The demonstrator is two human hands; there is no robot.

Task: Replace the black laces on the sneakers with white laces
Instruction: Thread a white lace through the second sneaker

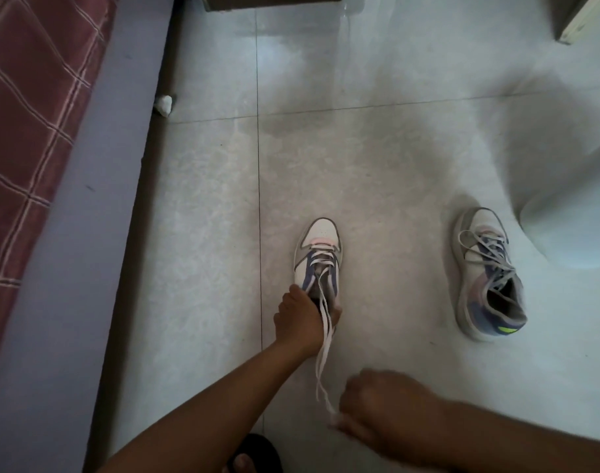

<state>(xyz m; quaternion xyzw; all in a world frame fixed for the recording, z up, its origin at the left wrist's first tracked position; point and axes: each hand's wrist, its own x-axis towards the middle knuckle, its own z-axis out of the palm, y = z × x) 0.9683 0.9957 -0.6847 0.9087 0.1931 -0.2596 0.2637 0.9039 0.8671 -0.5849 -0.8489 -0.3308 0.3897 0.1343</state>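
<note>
- Head view, looking down at a pale grey tiled floor (pixel 360 148) with dark grout lines.
- Near sneaker: white low shoe with blue side panels and a pink strip across the toe end of the lacing (pixel 317 259). It sits at centre frame, toe pointing away from the person, sole on the floor.
- Left hand (pixel 300 317) grips the near sneaker at its collar; fingers are curled over the rim, thumb side toward the left edge of the shoe.
- White flat lace (pixel 326 336) is threaded through the front eyelets of the near sneaker. Its two free ends run back over the left wrist toward the person and come together low in frame.
- Right hand (pixel 384 404) is curled, knuckles up, and pinches the free ends of the white flat lace at its fingertips. The hand is blurred; which fingers hold the ends cannot be told.
- Second sneaker: same white, blue and pink make with a yellow-green heel mark (pixel 488 273). It lies well apart to the right, toe away, opening facing up. Its grey laces (pixel 489 254) are loose and criss-crossed.
- Left edge: bed with a red checked cover (pixel 29 114) over a lilac sheet (pixel 97 199).
- A small crumpled white wad (pixel 164 104) lies on the floor touching the bed's base.
- Bottom edge: a dark sandal with toes showing (pixel 254 455).
</note>
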